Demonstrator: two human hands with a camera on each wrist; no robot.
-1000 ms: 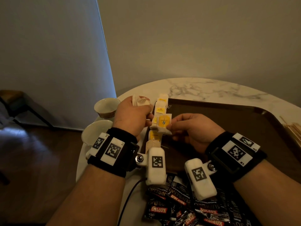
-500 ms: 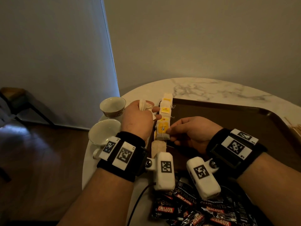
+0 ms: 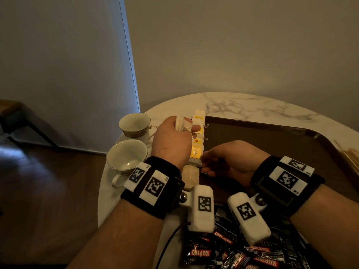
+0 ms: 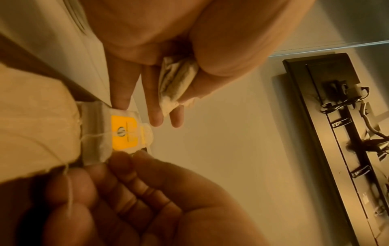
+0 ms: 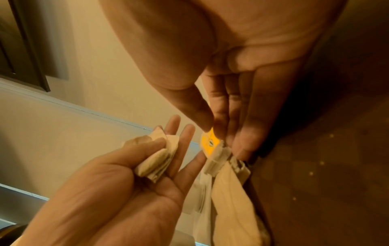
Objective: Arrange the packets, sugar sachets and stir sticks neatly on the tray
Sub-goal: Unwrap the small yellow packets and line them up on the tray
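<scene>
At far left on the marble table (image 3: pixel 242 105) stand two empty teacups (image 3: pixel 126 154). Beside them, the left hand (image 3: pixel 171 142) clamps folded tea bags (image 3: pixel 181 124) between thumb and palm, with its other fingers extended. A row of yellow-tagged tea bags (image 3: pixel 198 144) lies along the left rim of the brown tray (image 3: pixel 272 144). The right hand (image 3: pixel 229 162) pinches the nearest yellow tag (image 4: pixel 124 131). Stir sticks (image 3: pixel 349 158) lie at far right; black coffee packets (image 3: pixel 233 253) are piled at the tray's near edge.
</scene>
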